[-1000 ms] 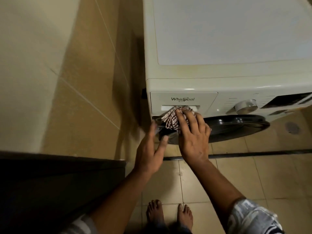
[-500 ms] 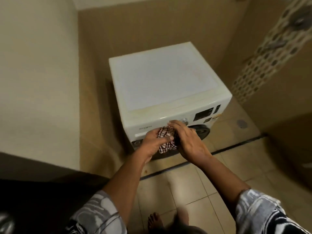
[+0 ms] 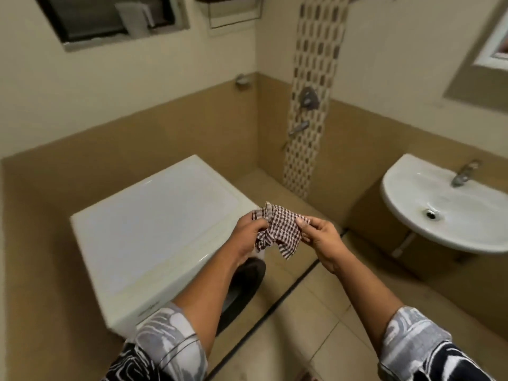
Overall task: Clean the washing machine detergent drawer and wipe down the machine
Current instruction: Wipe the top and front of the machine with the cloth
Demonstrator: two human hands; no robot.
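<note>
The cloth (image 3: 277, 229) is thin woven fabric in a small brown-and-white check, soft, crumpled and matt. The washing machine (image 3: 154, 215) has a smooth white top with a soft gloss (plastic or enamel, hard to tell), faintly yellowed along the front edge. Its door (image 3: 244, 279) is dark and shiny. The sink (image 3: 398, 188) is glossy white glazed ceramic, with a bright metal tap (image 3: 464, 171) and a metal drain ring (image 3: 431, 214). The wall tiles (image 3: 137, 138) are smooth beige with a low sheen, and the mosaic strip (image 3: 310, 105) looks shinier. The floor tiles (image 3: 316, 325) are smooth and satin. The sleeves (image 3: 167, 336) are printed cloth.
</note>
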